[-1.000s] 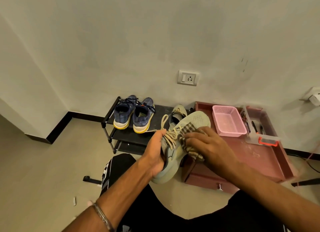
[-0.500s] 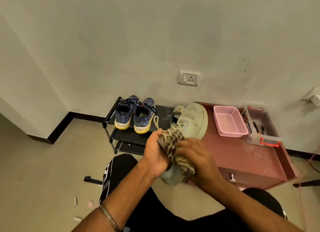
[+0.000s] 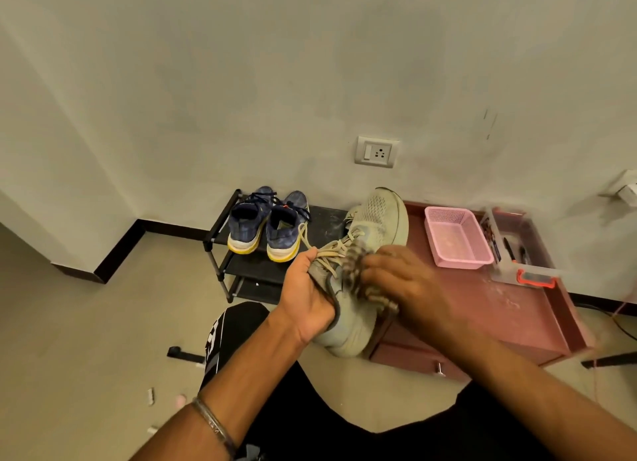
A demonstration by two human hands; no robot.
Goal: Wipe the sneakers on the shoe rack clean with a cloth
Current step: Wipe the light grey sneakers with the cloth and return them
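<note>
sneakers (image 3: 267, 231) on rack (image 3: 324, 219), basket (image 3: 456, 236) right

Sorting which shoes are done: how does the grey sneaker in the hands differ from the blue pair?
The grey sneaker is pale, held off the rack by the left hand, with the right hand pressing a checked cloth on it. The blue pair is dark with yellow-edged soles, standing untouched on the shoe rack. Both are laced.

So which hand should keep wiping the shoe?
Probably the right hand: it already presses the checked cloth on the grey shoe. The left hand has its grip around the shoe, steadying it.
</note>
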